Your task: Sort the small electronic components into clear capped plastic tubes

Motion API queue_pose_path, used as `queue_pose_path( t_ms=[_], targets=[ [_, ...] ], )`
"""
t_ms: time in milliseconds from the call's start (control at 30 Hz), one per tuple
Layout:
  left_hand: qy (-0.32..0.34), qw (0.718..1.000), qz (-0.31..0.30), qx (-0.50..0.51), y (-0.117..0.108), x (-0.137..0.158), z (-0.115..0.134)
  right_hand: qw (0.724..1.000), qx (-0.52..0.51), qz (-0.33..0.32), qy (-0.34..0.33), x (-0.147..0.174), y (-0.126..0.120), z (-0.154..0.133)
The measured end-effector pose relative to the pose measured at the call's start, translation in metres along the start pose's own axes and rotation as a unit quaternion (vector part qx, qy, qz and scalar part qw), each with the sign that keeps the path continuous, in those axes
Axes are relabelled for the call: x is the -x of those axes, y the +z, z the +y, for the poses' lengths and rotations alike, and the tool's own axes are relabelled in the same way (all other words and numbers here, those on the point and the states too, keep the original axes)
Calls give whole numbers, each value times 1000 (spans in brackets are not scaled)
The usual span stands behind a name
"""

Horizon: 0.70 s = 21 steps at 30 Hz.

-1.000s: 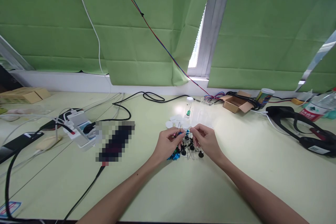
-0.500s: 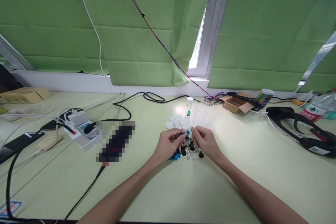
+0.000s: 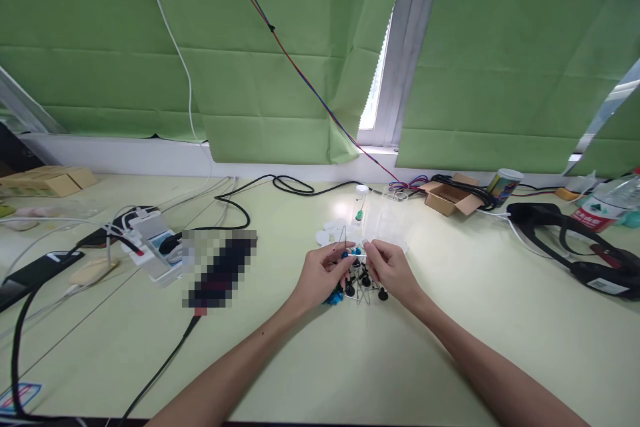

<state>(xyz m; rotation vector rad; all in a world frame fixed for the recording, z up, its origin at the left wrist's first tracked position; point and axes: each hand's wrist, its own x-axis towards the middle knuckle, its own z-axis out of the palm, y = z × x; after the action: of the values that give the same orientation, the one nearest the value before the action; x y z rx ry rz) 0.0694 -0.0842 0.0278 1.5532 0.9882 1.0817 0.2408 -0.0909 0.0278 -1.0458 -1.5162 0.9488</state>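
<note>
My left hand (image 3: 320,272) is closed in a pinch on a thin bent metal wire (image 3: 344,235) that sticks up above its fingers, with a small blue piece (image 3: 345,254) at the fingertips. From the right, my right hand (image 3: 393,267) pinches the end of a thin pale rod (image 3: 358,255), which spans the gap between both hands. Whether the rod joins the wire is too small to tell. Beneath the hands lie black round-footed pieces (image 3: 383,294), more metal wires (image 3: 363,298) and a cluster of shiny blue pieces (image 3: 335,297), partly covered by my left hand.
Behind the hands are white discs (image 3: 323,237), clear plastic containers (image 3: 390,221) and a small green-tipped item (image 3: 359,215). A power strip (image 3: 156,247) with cables stands left. To the right are an open cardboard box (image 3: 450,198), a black headset (image 3: 575,247) and a bottle (image 3: 607,203).
The pale rod between my hands shows more fully now, and a blue piece near the fingertips is more visible. Both hands stay in nearly the same place.
</note>
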Motion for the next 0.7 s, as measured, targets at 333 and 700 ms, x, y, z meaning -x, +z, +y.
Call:
queue_pose_path(
  t_ms=[333,700],
  targets=[
    [12,1000,-1,8,0,0,0,1000,11,3,2,-1,0,0],
    [43,999,-7,-18,0,1,4,1000,-5,-7,6,0,0,0]
  ],
)
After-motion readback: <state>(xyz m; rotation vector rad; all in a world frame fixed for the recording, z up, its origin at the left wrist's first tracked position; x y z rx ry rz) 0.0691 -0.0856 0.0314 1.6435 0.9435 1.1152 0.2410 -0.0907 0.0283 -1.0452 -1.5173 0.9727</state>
